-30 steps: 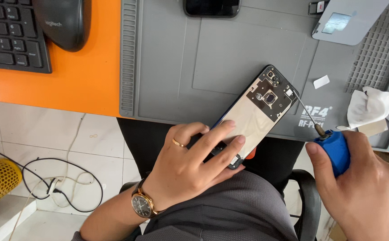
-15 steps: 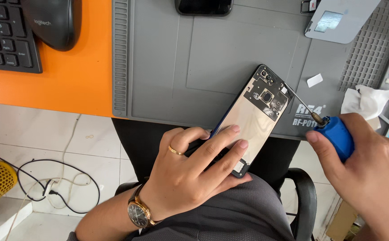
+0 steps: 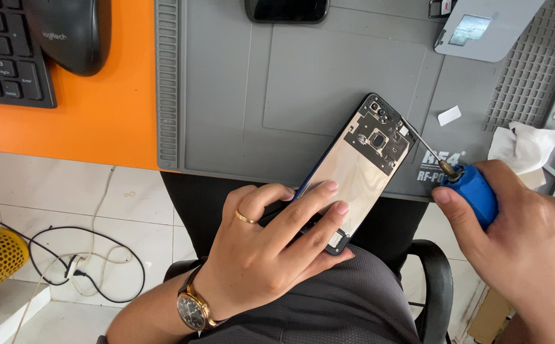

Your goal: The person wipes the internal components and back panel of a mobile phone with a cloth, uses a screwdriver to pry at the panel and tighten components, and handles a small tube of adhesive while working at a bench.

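Note:
An opened smartphone [image 3: 360, 162] with its back cover off lies tilted over the front edge of a grey work mat [image 3: 303, 83], its inner shield and camera module showing at the top. My left hand [image 3: 271, 255], with a gold ring and a wristwatch, grips the phone's lower end, fingers spread across its back. My right hand [image 3: 526, 236] holds a blue-handled screwdriver [image 3: 465, 181]; its thin tip touches the phone's upper right corner.
A second dark phone [image 3: 287, 9] lies at the mat's far edge. A black mouse [image 3: 70, 32] and keyboard [image 3: 6, 57] sit on the orange desk [image 3: 105, 121] at left. A grey back cover [image 3: 488, 28], crumpled tissue [image 3: 523, 143] and cables [image 3: 73, 261] on the floor.
The view has shifted slightly; the phone and both hands stay in nearly the same pose, with the screwdriver tip staying at the phone's upper right corner.

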